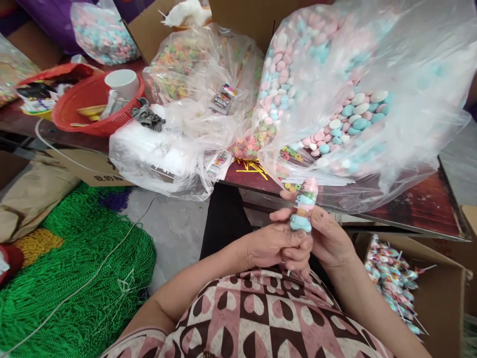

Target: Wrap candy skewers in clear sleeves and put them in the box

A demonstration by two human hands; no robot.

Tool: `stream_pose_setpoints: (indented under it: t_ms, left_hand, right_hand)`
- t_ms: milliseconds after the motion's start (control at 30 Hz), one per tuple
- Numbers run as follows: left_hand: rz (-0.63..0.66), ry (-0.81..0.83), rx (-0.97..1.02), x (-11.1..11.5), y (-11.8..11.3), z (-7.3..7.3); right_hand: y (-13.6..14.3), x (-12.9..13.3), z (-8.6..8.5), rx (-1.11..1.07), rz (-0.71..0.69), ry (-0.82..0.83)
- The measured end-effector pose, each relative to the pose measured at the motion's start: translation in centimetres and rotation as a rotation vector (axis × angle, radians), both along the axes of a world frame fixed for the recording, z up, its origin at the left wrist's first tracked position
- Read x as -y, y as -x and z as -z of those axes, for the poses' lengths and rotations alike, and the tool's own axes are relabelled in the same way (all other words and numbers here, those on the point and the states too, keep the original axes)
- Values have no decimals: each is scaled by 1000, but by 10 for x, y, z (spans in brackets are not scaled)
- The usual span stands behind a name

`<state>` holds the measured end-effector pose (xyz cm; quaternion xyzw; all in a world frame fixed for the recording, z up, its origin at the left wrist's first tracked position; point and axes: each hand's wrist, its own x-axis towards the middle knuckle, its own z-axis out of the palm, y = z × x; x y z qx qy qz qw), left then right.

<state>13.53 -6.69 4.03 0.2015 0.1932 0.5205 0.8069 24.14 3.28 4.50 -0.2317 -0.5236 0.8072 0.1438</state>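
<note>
A wrapped candy skewer [304,204] is held upright over my lap, its pink, green, white and blue sweets stacked in clear film. My left hand [278,243] grips its lower end, and the tip of a white stick shows below the fingers. My right hand [331,236] has its thumb and fingers on the skewer's right side. Just beyond my hands, yellow twist ties [251,168] and white sticks [320,180] lie on the table edge. A few candy rings [292,187] sit near them.
A big clear bag of pink, white and blue candies [359,112] stands on the dark red table [421,199]. Left of it are a bag of candy rings [179,69] and a red basket [112,122]. Wrapped skewers fill a cardboard box [443,298]. Green beads [85,243] heap at left.
</note>
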Motion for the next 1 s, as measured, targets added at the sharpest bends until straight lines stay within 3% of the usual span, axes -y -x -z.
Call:
stream_pose_setpoints:
  t_ms: [100,267,333,400,500,567,633,733,800,867,933,1000]
  left_hand:
    - [-73,-14,-118,1,4,0]
    - [-486,98,-867,3,19,-5]
    - [-579,112,-998,4,23,-4]
    - [-538,115,-849,6,25,-1]
    - [-301,86,-363,10,26,4]
    - [-241,61,-192,11,27,4]
    - [-332,53,-272,12,30,3]
    - [-601,79,-721,15,39,2]
    - [-742,123,-964,19,47,6]
    - [-830,169,-939,23,55,13]
    - [-894,209,-719,27,63,18]
    - [-967,248,-494,30,69,21]
  right_hand:
    - [8,7,3,-16,98,-43]
    - [23,13,11,0,391,-153]
    - [26,12,10,-12,439,-206]
    - [27,8,6,-14,356,-221]
    - [26,-2,-3,0,130,-196]
    - [29,-6,-6,6,83,-201]
    - [37,-5,-6,10,154,-237]
    - [59,3,-3,36,288,-339]
    - [75,7,-1,54,287,-427]
    - [90,7,1,86,163,-542]
    - [102,2,3,114,27,-741]
    - [110,-9,6,156,-25,-1037]
